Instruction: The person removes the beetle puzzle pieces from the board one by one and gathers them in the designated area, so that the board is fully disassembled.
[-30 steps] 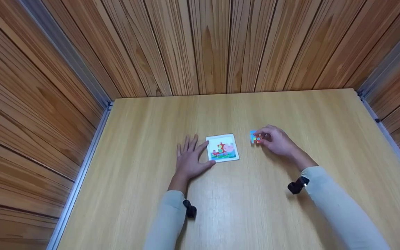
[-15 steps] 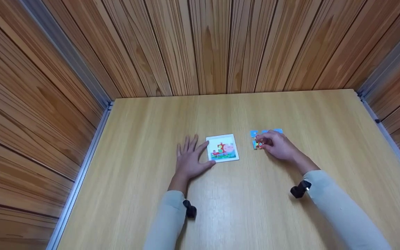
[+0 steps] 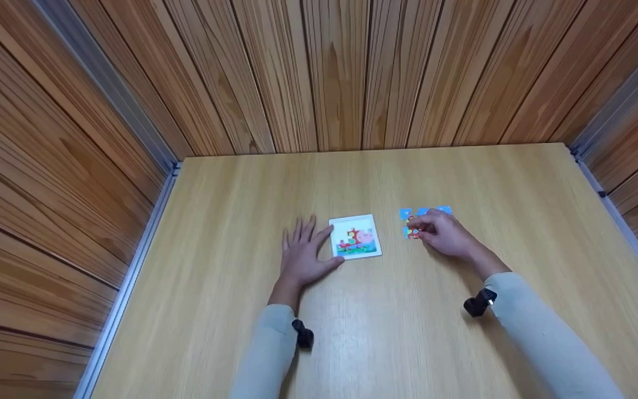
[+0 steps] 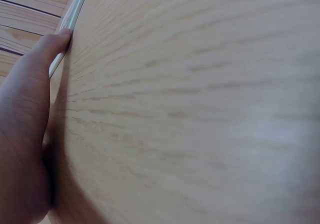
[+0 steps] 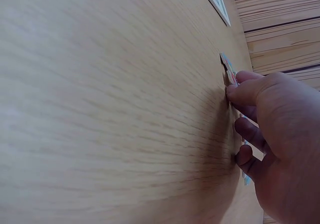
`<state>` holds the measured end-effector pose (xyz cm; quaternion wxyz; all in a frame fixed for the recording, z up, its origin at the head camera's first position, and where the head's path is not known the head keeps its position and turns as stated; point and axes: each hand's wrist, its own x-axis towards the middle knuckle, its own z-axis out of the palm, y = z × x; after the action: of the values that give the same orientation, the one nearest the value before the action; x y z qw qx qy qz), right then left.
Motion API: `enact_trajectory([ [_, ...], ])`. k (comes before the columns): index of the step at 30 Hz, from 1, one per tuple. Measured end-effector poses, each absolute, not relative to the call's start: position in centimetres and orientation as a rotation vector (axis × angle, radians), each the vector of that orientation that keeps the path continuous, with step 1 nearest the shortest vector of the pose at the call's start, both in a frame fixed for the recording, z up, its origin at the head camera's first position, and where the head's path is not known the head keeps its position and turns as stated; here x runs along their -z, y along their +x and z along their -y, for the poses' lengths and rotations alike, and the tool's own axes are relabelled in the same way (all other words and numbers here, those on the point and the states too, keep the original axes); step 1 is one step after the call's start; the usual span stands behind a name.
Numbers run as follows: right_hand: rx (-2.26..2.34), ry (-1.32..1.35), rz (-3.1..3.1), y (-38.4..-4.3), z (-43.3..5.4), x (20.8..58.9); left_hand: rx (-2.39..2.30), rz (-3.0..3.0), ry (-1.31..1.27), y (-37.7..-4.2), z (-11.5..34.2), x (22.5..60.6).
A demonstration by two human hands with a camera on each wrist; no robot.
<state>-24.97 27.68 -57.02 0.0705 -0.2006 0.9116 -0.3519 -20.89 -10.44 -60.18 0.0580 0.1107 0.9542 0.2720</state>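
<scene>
In the head view a small white-framed puzzle tray (image 3: 375, 252) lies on the table, its lower part filled with a colourful picture. My left hand (image 3: 303, 259) rests palm down with fingers spread, index finger and thumb at the tray's left side and near corner. To the tray's right, my right hand (image 3: 444, 234) has thumb and index finger at a colourful puzzle piece (image 3: 412, 233), pinching its edge. The right wrist view shows that puzzle piece (image 5: 227, 66) beyond the fingertips, close over the table. Several blue puzzle pieces (image 3: 423, 211) lie behind the hand, which partly hides them.
The wooden table (image 3: 230, 221) is bounded by a plank wall (image 3: 341, 77) at the back and others at both sides. Metal rails (image 3: 125, 288) run along the table's side edges. Each sleeve carries a small black wrist camera (image 3: 303, 334).
My right hand has shifted slightly toward me and to the right, uncovering blue puzzle pieces behind it. During the last half second it barely moves. The left hand and tray stay put.
</scene>
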Motion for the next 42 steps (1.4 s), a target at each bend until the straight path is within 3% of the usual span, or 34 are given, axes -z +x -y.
enact_trajectory([
  [42,1.047,-0.541,-2.695,-25.3,-25.9,55.3,-0.84,-2.886,0.346,-20.8,10.5,60.1],
])
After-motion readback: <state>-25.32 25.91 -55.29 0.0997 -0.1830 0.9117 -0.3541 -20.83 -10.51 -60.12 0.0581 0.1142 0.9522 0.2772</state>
